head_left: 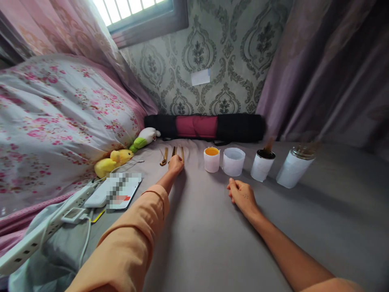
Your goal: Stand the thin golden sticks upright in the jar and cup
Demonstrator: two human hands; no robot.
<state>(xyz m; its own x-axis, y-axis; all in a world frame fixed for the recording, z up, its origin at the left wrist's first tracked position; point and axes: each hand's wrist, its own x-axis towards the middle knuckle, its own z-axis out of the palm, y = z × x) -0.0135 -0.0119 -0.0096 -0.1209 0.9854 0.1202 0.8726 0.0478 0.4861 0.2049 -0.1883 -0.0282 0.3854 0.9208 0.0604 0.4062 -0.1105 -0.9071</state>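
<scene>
My left hand [176, 164] reaches forward over the near ends of several slim gold-coloured utensils lying on the grey sheet. Its fingers are curled down at them, and what they grip is hidden. Just left of it lies a gold-coloured spoon [163, 162]. My right hand [244, 196] rests loosely closed on the sheet, with nothing visible in it. Nearest to that hand is a wide white container [234, 163]. Left of this stands a white cup with an orange inside [212, 161]. To the right are a dark-mouthed white can [263, 168] and a taller, tilted-looking white jar [294, 169].
A black and maroon roll [197, 126] lies along the wall. On the left are a yellow plush toy [112, 162], a white and green plush [145, 138], a phone-like flat device [129, 194], a white power bank [99, 194] and a power strip [33, 245] with cables.
</scene>
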